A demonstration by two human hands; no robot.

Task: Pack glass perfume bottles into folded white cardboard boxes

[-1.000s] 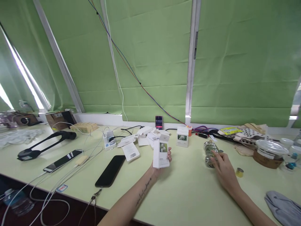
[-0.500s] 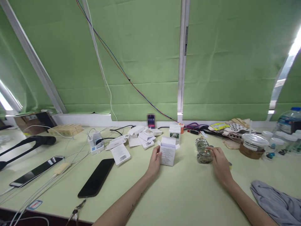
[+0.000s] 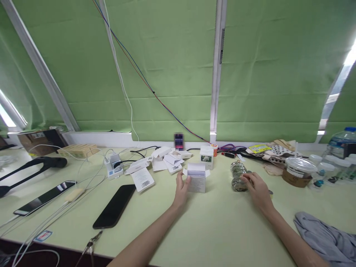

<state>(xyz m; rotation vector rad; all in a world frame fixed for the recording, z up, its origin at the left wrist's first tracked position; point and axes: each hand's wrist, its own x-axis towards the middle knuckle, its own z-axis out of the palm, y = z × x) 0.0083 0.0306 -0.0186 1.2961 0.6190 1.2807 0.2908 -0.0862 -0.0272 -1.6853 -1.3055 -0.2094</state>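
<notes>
A small white cardboard box [image 3: 197,184] stands upright on the table, its top flaps folded out. My left hand [image 3: 182,189] grips its left side, thumb at the front. To the right lies a row of round, shiny, clear-wrapped packets [image 3: 238,174], overlapping one another. My right hand [image 3: 257,191] has its thumb and fingers closed at the near right edge of these packets. The fingers hide part of that edge. Some small round thing [image 3: 270,192] peeks out behind my right hand. Behind the open box is a second, closed white box [image 3: 206,157] with a flower picture.
Flattened white cartons [image 3: 143,179] lie left of the boxes, near a power strip [image 3: 114,168]. A black phone [image 3: 114,207] and keys [image 3: 90,244] are at front left. On the right are a lidded bowl [image 3: 299,170], plastic cups [image 3: 322,174] and grey cloth [image 3: 325,237].
The open box has tipped slightly towards me, so more of its inside shows. My right hand has shifted a little left along the packets' edge.
</notes>
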